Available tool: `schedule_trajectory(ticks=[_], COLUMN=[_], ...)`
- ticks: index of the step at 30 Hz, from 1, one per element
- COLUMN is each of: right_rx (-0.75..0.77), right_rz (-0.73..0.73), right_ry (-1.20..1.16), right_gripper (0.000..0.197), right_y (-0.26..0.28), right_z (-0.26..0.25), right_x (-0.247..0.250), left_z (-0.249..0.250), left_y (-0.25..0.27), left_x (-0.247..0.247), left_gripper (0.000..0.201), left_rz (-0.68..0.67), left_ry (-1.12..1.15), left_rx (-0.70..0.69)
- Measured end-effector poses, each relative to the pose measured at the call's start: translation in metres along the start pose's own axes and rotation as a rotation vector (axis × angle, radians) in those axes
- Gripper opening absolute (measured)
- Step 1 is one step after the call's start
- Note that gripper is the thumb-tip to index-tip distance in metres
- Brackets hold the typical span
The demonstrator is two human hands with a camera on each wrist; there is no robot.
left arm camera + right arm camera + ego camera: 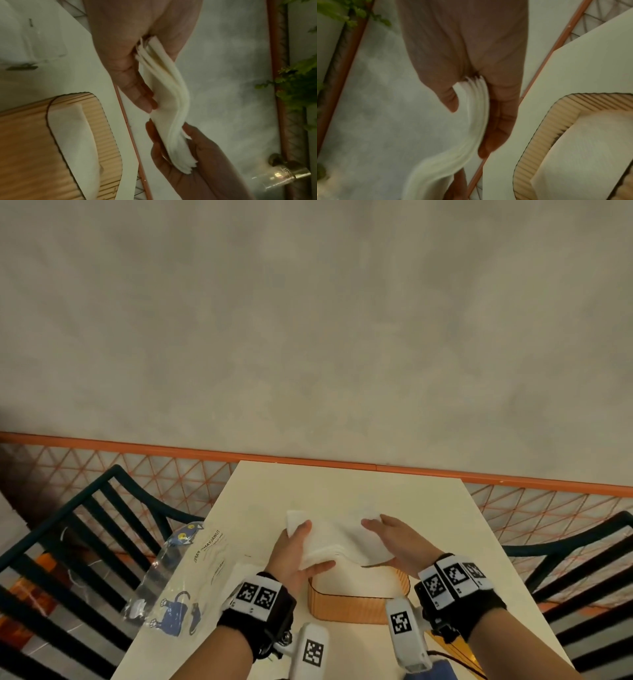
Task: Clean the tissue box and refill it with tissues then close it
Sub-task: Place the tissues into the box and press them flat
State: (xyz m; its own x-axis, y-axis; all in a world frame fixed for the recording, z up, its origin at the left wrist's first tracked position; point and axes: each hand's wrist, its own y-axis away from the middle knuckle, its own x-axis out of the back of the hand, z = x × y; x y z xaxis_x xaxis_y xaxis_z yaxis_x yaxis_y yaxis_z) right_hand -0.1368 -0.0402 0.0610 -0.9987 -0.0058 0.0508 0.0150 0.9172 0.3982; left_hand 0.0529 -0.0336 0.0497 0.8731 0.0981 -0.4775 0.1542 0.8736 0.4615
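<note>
Your left hand [291,556] and right hand [399,542] each pinch an end of the sagging white tissue stack [337,537], held at twelve o'clock above the open orange tissue box [356,606].

The stack of tissues [337,537] is up off the table [342,487], held between the two hands: left hand [294,553] on its left end, right hand [400,542] on its right end. Just nearer the person, under the stack's near edge, the tissue box [359,606] sits on the table, tissue already lying inside it. Left of the box, the plastic wrapper [178,573] hangs over the table's left edge. A chair [85,529] stands off to the left, another chair [582,577] to the right, the wall [308,320] beyond.
</note>
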Motion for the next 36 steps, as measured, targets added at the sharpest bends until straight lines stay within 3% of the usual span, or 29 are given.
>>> schedule_trajectory(ticks=[3, 6, 10, 13, 15, 18, 25, 28, 30, 32, 34, 36], right_rx=[-0.039, -0.075, -0.119, -0.157, -0.188, -0.197, -0.169, -0.086, 0.068, 0.246, 0.299, 0.195], right_rz=[0.047, 0.061, 0.188, 0.250, 0.269, 0.272, 0.258, 0.236, 0.275, 0.322, 0.238, 0.091], right_ry=[0.025, 0.194, 0.457, 0.721, 0.814, 0.871, 1.003, 1.071, 1.230, 1.405, 1.477, 1.518], right_gripper=[0.039, 0.028, 0.010, 0.016, 0.027, 0.031, 0.038, 0.040, 0.042, 0.050, 0.059, 0.068], right_y=[-0.009, -0.011, -0.021, -0.033, -0.037, -0.043, -0.046, -0.043, -0.036, -0.030, -0.028, -0.032], right_z=[0.007, 0.009, 0.022, 0.038, 0.046, 0.057, 0.066, 0.067, 0.065, 0.063, 0.061, 0.060], right_x=[0.012, 0.018, 0.023, 0.027, 0.027, 0.027, 0.026, 0.021, 0.019, 0.016, 0.016, 0.017], left_z=[0.000, -0.004, -0.017, -0.033, -0.042, -0.051, -0.070, -0.069, -0.067, -0.065, -0.064, -0.063], left_y=[-0.007, -0.023, -0.048, -0.070, -0.077, -0.085, -0.085, -0.082, -0.080, -0.078, -0.078, -0.079], left_x=[-0.004, -0.006, -0.011, -0.009, -0.008, -0.007, -0.013, -0.009, -0.008, -0.009, -0.009, -0.006], left_gripper=[0.012, 0.018, 0.026, 0.044, 0.046, 0.040, 0.022, 0.035, 0.044, 0.047, 0.049, 0.055], left_rz=[0.011, 0.085, 0.178, 0.227, 0.261, 0.296, 0.409, 0.443, 0.387, 0.180, -0.056, -0.187], left_ry=[-0.147, -0.350, -0.576, -1.061, -1.278, -1.437, -1.749, -1.821, -1.914, -1.974, -2.012, -1.952], left_rx=[-0.004, 0.013, 0.062, -0.013, -0.026, -0.030, -0.208, -0.299, -0.492, -0.639, -0.572, -0.333])
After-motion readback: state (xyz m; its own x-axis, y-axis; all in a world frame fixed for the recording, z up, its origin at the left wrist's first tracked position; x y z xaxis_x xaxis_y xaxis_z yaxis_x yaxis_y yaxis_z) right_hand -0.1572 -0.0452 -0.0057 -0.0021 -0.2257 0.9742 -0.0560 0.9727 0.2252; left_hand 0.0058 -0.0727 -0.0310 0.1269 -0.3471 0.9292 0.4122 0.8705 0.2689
